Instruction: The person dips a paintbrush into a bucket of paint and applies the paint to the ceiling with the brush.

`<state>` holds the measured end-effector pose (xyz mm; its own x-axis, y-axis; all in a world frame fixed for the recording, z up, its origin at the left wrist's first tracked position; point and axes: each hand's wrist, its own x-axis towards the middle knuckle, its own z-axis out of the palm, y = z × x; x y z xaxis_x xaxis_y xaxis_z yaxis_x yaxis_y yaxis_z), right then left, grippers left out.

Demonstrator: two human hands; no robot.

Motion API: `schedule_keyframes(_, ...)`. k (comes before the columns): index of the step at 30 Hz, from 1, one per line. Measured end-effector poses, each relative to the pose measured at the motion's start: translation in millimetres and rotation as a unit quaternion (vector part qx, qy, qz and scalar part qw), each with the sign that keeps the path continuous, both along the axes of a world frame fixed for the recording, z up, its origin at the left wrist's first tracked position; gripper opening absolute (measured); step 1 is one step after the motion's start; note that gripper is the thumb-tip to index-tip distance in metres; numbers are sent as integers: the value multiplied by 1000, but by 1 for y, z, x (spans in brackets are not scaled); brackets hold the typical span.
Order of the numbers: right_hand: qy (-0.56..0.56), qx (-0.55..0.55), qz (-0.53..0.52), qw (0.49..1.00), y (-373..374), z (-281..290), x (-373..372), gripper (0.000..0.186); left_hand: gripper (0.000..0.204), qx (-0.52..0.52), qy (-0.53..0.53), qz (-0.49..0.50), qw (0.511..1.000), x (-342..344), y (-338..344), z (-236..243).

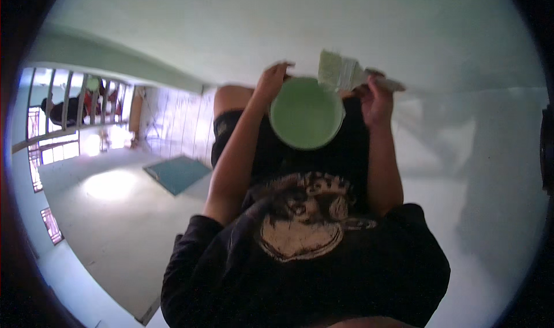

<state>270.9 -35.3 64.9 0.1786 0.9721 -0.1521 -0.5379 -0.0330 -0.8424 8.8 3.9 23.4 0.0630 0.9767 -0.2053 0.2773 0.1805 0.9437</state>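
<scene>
At the left of the frame stands a railing [68,97], and below it spreads the pale floor [109,218], on which a blue-green mat [178,175] is lying. Going right, the left hand [271,83] is at the upper left edge of the bucket [306,148]. Its fingers are bent beside the rim, but their tips are partly hidden, so I cannot tell how firmly they hold. The bucket is in the upper middle of the frame, over the dark shorts [259,137], with green paint [306,115] inside. I judge it rather heavy and its load unsteady when tilted; the rim seems the best place to hold, though wet paint could make it slippery.

Just at the upper right of the bucket is the wide brush [349,74], its bristles pointing left and coated with green. The right hand [378,102] has its fingers closed around the handle. The brush is probably light, with a stiff handle and soft bristles, so the handle is the proper place to grip.
</scene>
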Motion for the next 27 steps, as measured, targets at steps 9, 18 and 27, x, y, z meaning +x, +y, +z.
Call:
schedule_keyframes(9, -414, 86, 177, 889, -30, 13, 1, 19, 45, -46, -142, 17, 989, 4, -10, 8)
schedule_keyframes(18, -17, -21, -13, 1000, 4, 1, -20, 23, 44, -59, -154, 10, 986, -1, -25, 6)
schedule_keyframes(27, 127, -48, -65, 989, 87, -4, -42, 21, 42, -38, -151, 5, 988, 1, -14, -22)
